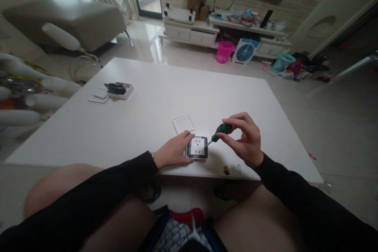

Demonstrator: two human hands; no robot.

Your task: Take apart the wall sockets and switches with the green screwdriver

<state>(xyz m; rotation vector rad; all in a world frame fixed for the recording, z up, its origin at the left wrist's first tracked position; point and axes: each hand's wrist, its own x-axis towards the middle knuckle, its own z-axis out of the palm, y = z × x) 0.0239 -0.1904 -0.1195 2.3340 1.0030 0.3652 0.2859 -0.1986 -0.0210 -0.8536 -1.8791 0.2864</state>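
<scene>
Near the front edge of the white table lies a wall socket (197, 146) with a white face and a dark surrounding frame. My left hand (174, 149) grips the socket along its left side, fingers at the top corner and thumb below. In my right hand (245, 138) is a screwdriver (222, 130) with a green and black handle, pinched between thumb and fingers. Its metal tip meets the right side of the socket, where the dark frame is. Just behind the socket lies a square white cover frame (183, 124).
On the table (153, 86), a white box (125, 91) with dark parts stands far left, beside flat white plates (99, 96). A small brownish item (226, 170) and a clear one (239, 169) lie near the front edge. Beyond are a pink basket (225, 52) and a fan (246, 51).
</scene>
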